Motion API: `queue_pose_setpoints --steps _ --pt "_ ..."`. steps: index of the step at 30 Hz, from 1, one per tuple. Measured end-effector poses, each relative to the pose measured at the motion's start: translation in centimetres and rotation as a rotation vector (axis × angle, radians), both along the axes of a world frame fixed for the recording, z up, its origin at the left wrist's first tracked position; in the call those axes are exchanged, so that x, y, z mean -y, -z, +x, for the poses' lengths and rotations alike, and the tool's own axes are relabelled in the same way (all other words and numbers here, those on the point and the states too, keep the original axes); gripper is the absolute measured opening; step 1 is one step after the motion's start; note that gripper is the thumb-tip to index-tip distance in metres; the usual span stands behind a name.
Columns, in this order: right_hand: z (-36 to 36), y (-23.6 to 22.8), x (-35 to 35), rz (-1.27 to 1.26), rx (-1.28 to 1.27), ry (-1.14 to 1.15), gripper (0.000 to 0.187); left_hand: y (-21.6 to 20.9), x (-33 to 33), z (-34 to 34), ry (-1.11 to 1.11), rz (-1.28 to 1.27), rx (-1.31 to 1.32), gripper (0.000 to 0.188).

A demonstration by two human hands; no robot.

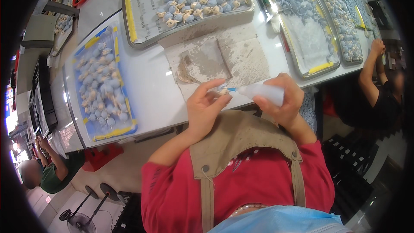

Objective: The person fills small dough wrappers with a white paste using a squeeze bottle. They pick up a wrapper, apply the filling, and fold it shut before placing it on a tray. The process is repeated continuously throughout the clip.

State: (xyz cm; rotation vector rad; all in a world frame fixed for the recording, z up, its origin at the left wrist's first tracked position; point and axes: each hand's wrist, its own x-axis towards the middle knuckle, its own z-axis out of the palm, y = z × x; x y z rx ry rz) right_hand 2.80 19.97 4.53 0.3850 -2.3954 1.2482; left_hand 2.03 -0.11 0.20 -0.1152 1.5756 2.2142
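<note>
My right hand [284, 99] is wrapped round a white squeeze bottle [266, 92], held nearly level with its blue nozzle to the left. Between the fingertips of my left hand [204, 105] is a small cream-coloured piece [224, 89], partly hidden by the fingers. The nozzle tip is right at this piece; whether they touch I cannot tell. Both hands are over the near edge of a stained cardboard sheet [248, 56]. Beyond it stands a metal tray [142, 21] bearing many small blue-grey and cream figures [196, 2].
To the left lies a blue tray [92, 131] edged with yellow tape, full of blue-grey round pieces. A metal tray [308, 54] of blue-grey petal-like pieces stands right, beside further filled trays [345, 28]. Other people [368, 95] work at the right and lower left.
</note>
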Motion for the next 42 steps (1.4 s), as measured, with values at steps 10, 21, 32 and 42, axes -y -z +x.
queue_pose_setpoints --steps 10,21,32,42 --pt "0.3 0.4 -0.9 -0.059 0.051 0.041 0.03 -0.4 -0.4 -0.1 -0.025 0.008 0.029 0.037" --pt "0.1 0.6 -0.7 -0.087 0.074 0.029 0.029 -0.1 -0.3 -0.1 -0.04 0.025 0.037 0.037" --pt "-3.9 4.2 0.6 -0.495 0.341 0.291 0.019 0.2 1.2 -0.6 -0.106 0.137 0.119 0.036" --pt "-4.2 6.0 -8.2 0.107 0.032 0.517 0.013 -0.5 -0.3 -1.8 0.106 0.248 -0.19 0.036"
